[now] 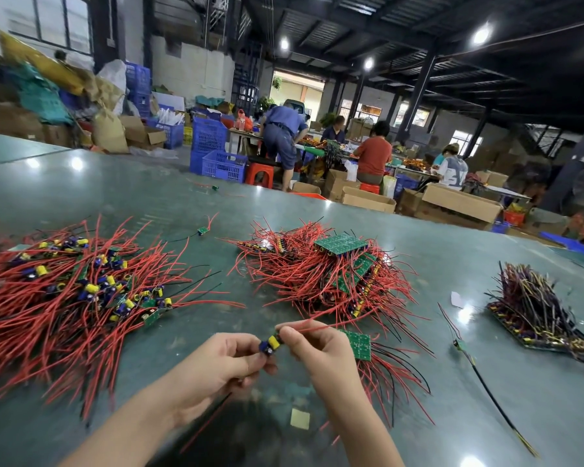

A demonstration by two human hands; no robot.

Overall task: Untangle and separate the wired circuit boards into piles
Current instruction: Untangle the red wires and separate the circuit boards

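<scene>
Halfway, by the look: left hand [216,362] and right hand [317,348] fingers pinching one small board [271,343] near, done pile [81,291] left, tangled heap [324,274] still waiting in the middle.

Blue crates [216,153], cardboard boxes [459,202] behind.

- A factory workshop floor: high dark steel-beamed ceiling [402,25] with round lamps.
- Stacked blue plastic crates [213,150] and brown cardboard boxes [459,203].
- Workers seated at a far bench [375,156].
- A broad green worktable [115,197] heaped with red-wired circuit boards [324,271].
</scene>
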